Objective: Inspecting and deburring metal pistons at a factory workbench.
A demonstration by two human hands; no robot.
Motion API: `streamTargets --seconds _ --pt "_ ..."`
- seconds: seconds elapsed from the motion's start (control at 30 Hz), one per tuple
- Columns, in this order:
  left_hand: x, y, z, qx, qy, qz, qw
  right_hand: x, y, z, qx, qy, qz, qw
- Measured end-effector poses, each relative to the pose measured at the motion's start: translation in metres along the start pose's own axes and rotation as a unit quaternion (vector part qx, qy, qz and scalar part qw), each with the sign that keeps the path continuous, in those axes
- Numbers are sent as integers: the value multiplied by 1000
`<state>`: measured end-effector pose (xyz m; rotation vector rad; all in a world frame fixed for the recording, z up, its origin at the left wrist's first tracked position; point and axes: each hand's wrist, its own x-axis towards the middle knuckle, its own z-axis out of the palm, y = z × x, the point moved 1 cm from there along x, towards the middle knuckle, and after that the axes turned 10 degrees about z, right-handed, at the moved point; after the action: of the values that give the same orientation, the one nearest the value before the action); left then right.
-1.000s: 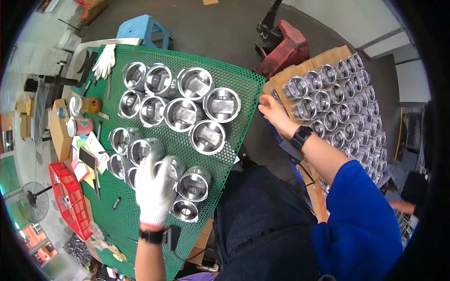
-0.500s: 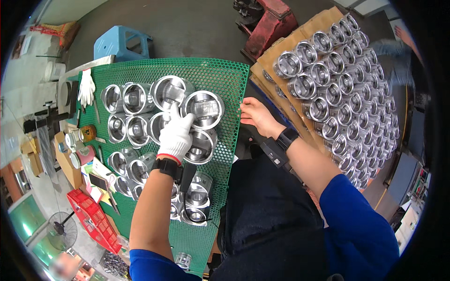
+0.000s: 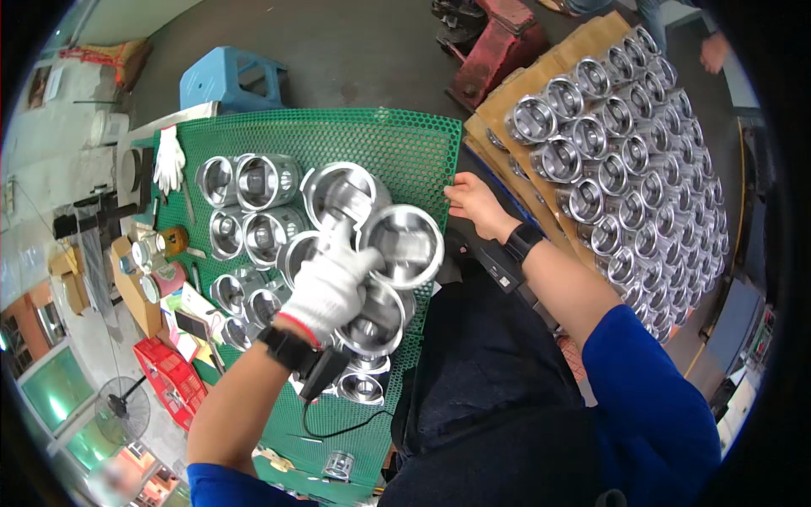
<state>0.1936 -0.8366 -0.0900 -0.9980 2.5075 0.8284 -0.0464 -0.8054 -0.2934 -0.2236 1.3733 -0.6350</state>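
Note:
My left hand [image 3: 329,283], in a white knitted glove, is closed on a cluster of metal pistons, its fingers reaching into their open ends. The cluster includes a large right-hand piston [image 3: 405,245], an upper piston [image 3: 342,190] and a lower piston [image 3: 372,325]; another sits partly behind the glove. They look raised above the green mesh mat [image 3: 414,144], overlapping pistons beneath. My bare right hand [image 3: 477,205] has its fingertips closed on the mat's right edge. More pistons [image 3: 266,182] stand in pairs left of the glove.
Many pistons [image 3: 621,173] stand in rows on cardboard [image 3: 498,97] at the right. A spare white glove [image 3: 169,160], a phone [image 3: 192,325] and a red crate [image 3: 165,384] lie leftward. A blue stool [image 3: 228,80] and a red machine [image 3: 498,51] are beyond; another person's hand shows far right.
My left hand and the pistons it grips have moved toward me and slightly right, looking larger now. My right hand stays at the mat's edge.

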Motion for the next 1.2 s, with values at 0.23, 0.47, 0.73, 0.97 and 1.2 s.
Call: streamTargets --seconds 0.23,0.47,0.73,0.97,1.2 --pt "-135 61 -28 -52 77 24 995 -8 -6 23 1 25 -8 1000" --pt "-282 126 12 -51 120 -237 963 7 -19 23 -87 -20 -52 995" --pt "-398 142 164 -243 176 -490 819 -72 -36 89 -212 -54 -208 953" --pt "-445 86 320 -248 221 -530 780 -99 -26 163 -252 -114 -295 915" --pt "-437 50 391 -237 250 -556 757 -95 -10 198 -284 -96 -300 906"
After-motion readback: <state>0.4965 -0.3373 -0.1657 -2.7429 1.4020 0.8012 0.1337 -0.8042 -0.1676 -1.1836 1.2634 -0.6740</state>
